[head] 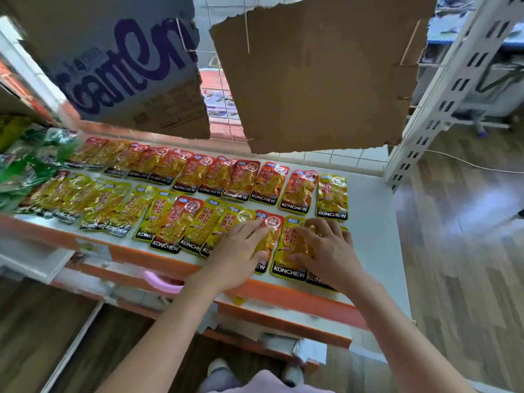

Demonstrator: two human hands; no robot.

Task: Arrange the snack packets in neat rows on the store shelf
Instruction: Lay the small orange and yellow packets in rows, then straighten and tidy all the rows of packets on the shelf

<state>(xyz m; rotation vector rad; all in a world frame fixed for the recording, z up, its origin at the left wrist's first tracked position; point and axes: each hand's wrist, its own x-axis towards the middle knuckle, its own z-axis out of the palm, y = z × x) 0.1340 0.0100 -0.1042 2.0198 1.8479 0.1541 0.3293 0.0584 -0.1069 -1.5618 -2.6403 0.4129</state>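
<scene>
Under right hand [326, 251], yellow packet [289, 262], left hand [241, 248] beside

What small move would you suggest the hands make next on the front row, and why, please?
Probably slide the yellow packet under the right hand back and left. Its bottom edge hangs over the orange shelf lip, while the left hand rests on the neighbouring red packet, steadying the row.

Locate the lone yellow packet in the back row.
In the head view, the yellow packet lies at the right end of the back row on the shelf, just right of the last red packet, beyond the right hand.
</scene>
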